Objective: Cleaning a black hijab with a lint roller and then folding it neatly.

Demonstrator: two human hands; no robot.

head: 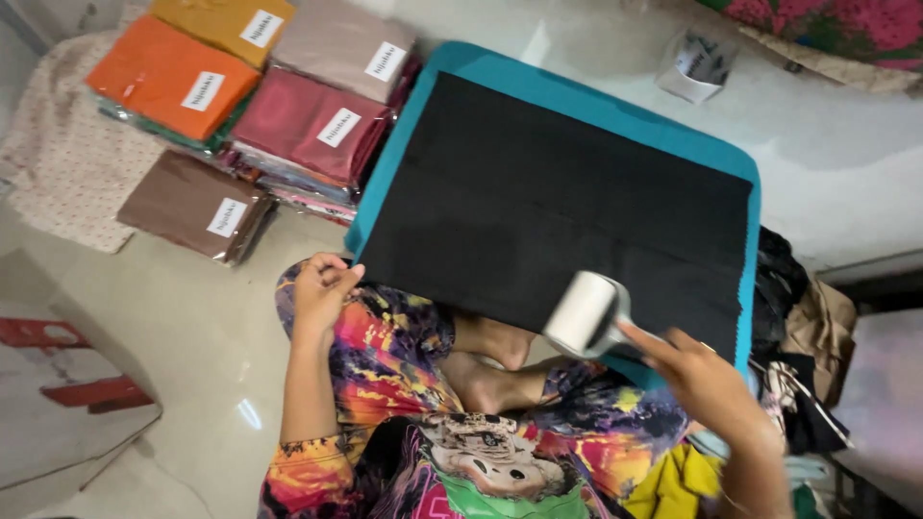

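Lint roller [584, 313] sits at the near edge of the black cloth [558, 207], white drum on the fabric, gripped by the right hand [707, 380] with fingers closed around its handle. Left hand [319, 288] pinches the cloth's near-left corner, holding it down. Person sits cross-legged on the floor [183, 317] (bare feet tucked just under the cloth's near edge).

Black cloth lies flat on a teal mat [461, 60], which shows as a border along the far, left and right edges.

Step in hand, as a judgement: rolling the black cloth clean, pass starting from the near-right area. Next move likely calls for steady strokes across the fabric while the left hand keeps the corner taut so it doesn't bunch.

Counts:
- 1 lint roller
- 1 black cloth, 1 teal mat
- 5 packed folded fabrics [245, 106] with white labels visible at the mat's left edge: two orange-toned, one beige, one maroon, one brown; more packs stacked underneath, number unclear
- 1 small white paper bag [697, 67] beyond the mat's far edge
- loose heap of dark clothes [798, 336] off the right edge
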